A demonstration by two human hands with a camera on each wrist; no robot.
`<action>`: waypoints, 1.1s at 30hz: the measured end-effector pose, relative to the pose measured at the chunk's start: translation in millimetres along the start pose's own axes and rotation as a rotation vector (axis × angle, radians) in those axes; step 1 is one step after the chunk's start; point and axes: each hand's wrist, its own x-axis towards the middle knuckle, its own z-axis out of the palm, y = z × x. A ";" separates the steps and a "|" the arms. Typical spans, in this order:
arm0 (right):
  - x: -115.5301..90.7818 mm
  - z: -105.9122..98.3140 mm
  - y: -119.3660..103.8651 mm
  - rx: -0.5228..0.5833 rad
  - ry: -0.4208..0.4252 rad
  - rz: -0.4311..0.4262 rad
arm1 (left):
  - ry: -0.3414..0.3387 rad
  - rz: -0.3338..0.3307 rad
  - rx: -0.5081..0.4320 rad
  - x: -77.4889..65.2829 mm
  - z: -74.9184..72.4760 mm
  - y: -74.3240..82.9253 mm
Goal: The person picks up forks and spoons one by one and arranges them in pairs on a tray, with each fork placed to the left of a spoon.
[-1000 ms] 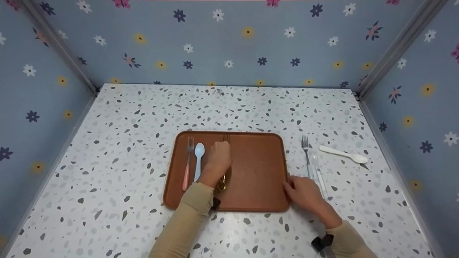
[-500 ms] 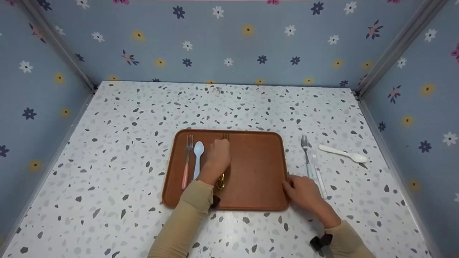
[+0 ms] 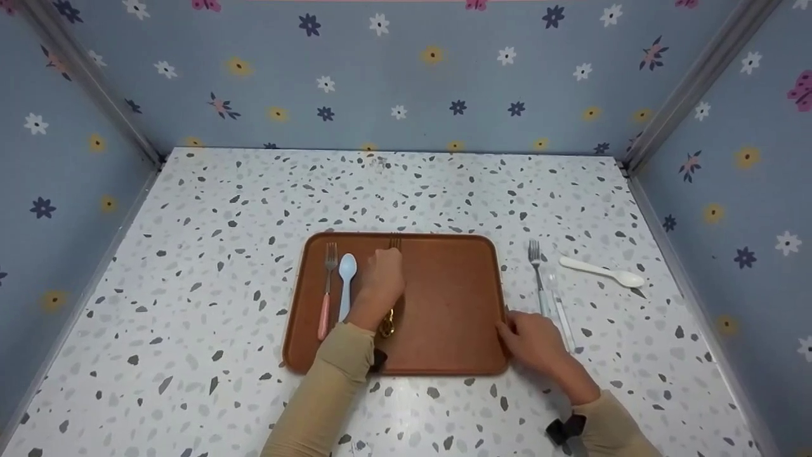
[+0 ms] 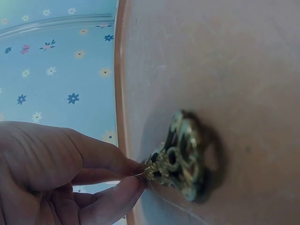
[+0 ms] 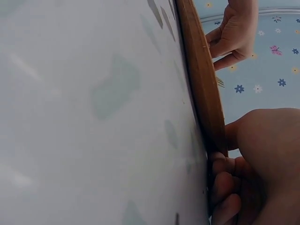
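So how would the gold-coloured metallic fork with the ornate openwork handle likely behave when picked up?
The gold-coloured fork is probably stiff, given its metallic sheen. That shiny surface might be slightly slippery, though the raised pattern could help the left hand hold it. Its wide, flared end makes rolling unlikely.

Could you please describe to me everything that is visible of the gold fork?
The gold fork looks like shiny metal. Its narrow tines point toward the far edge of the tray; its handle ends in an ornate openwork shape with holes. The left hand pinches the handle between thumb and finger, hiding the fork's middle in the head view. It is over the tray, right of the blue spoon. Whether it rests on the tray or is slightly raised, I cannot tell.
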 end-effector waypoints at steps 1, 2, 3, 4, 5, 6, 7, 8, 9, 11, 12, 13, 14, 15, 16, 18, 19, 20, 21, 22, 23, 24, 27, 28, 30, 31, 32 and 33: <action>-0.2 0.0 -0.3 0.001 -0.002 0.003 | -0.004 -0.004 -0.006 -0.4 0.2 -0.5; -0.4 0.2 -0.4 0.001 -0.005 0.005 | -0.009 -0.007 -0.010 -0.9 0.4 -0.9; -0.7 0.4 -0.6 0.000 -0.009 0.009 | -0.013 -0.006 -0.013 -1.3 0.7 -1.3; -1.1 0.6 -0.6 -0.002 -0.012 0.012 | -0.017 -0.005 -0.017 -1.8 1.1 -1.7; -1.4 0.8 -0.7 -0.003 -0.014 0.014 | -0.018 -0.005 -0.023 -2.2 1.4 -2.0; -1.7 1.0 -0.8 -0.004 -0.016 0.016 | -0.015 -0.003 -0.024 -2.5 2.0 -2.4; -1.9 1.2 -0.9 -0.005 -0.015 0.015 | -0.011 -0.001 -0.024 -2.7 2.4 -2.6; -1.8 1.6 -0.8 -0.011 -0.012 0.008 | -0.002 0.005 -0.016 -2.6 2.8 -2.6; -1.8 1.7 -0.9 -0.015 -0.008 0.001 | 0.005 0.011 -0.009 -2.7 3.1 -2.7; -1.7 1.9 -1.1 -0.023 0.002 -0.011 | 0.022 0.022 0.009 -2.5 3.7 -2.6; -1.7 2.2 -1.1 -0.024 0.004 -0.016 | 0.030 0.028 0.023 -2.4 4.1 -2.5; -1.9 2.2 -1.3 -0.026 0.003 -0.017 | 0.035 0.032 0.036 -2.4 4.5 -2.4; -2.1 2.2 -1.6 -0.026 0.002 -0.017 | 0.037 0.035 0.050 -2.6 4.8 -2.4; -2.3 2.3 -1.7 -0.024 -0.002 -0.012 | 0.037 0.035 0.058 -3.0 5.1 -2.5; -2.5 2.4 -1.9 -0.022 -0.005 -0.007 | 0.037 0.037 0.064 -3.4 5.2 -2.5; -2.3 1.9 -2.4 -0.018 -0.015 0.003 | 0.033 0.039 0.073 -3.6 4.8 -2.5; -1.9 1.5 -2.6 -0.020 -0.016 0.004 | 0.028 0.038 0.069 -3.6 4.3 -2.7; -1.3 1.2 -2.7 -0.021 -0.015 0.003 | 0.023 0.038 0.064 -3.5 3.5 -2.8; -0.6 0.8 -2.8 -0.022 -0.014 -0.001 | 0.019 0.036 0.055 -3.3 2.7 -2.9; 0.0 0.3 -2.8 -0.023 -0.013 -0.004 | 0.017 0.035 0.049 -3.1 1.5 -2.9; 0.6 -0.3 -2.9 -0.025 -0.011 -0.007 | 0.014 0.033 0.043 -3.1 0.2 -2.9; 0.7 -0.8 -2.9 -0.024 -0.009 -0.007 | 0.013 0.032 0.034 -3.5 -1.1 -3.0; -0.1 -1.7 -2.6 -0.025 -0.013 0.006 | 0.010 0.017 -0.015 -5.7 -4.9 -4.6; -0.2 -1.6 -2.9 -0.025 -0.017 0.011 | 0.012 0.009 -0.036 -7.1 -6.5 -6.5; -0.4 -1.4 -3.6 -0.023 -0.022 0.017 | 0.016 -0.006 -0.091 -9.8 -9.8 -10.9; -0.3 -1.3 -3.9 -0.025 -0.021 0.017 | 0.021 -0.014 -0.113 -10.9 -11.3 -13.4; -0.1 -1.1 -4.2 -0.024 -0.021 0.015 | 0.033 -0.016 -0.127 -11.7 -12.6 -16.1; 0.1 -0.9 -4.4 -0.024 -0.020 0.012 | 0.046 -0.014 -0.133 -12.6 -13.8 -18.9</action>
